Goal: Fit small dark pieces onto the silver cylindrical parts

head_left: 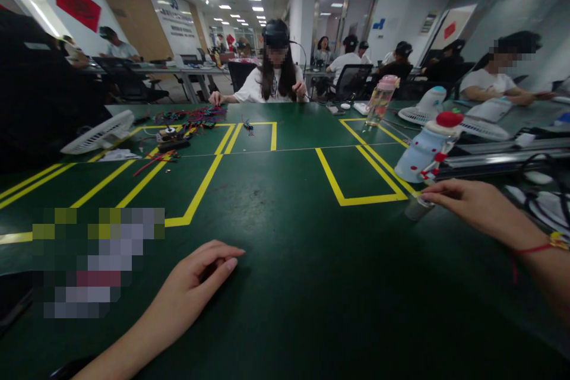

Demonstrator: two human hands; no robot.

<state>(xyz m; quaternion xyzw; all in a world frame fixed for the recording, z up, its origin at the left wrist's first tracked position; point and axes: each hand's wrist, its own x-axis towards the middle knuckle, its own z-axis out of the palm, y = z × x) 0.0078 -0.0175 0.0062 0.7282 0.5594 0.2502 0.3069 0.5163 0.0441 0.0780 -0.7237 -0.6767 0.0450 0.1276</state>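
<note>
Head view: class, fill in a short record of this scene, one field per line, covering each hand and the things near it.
left hand: rests on the green table, fingers curled, holding nothing
right hand: fingertips on a small clear cup
near right hand: blue-white bottle with red cap, lying tilted
table markings: yellow tape lines
opposite: a person seated by coloured wires

Both forearms bare, no sleeves; right wrist wears a thin red string bracelet with yellow bead.
</note>
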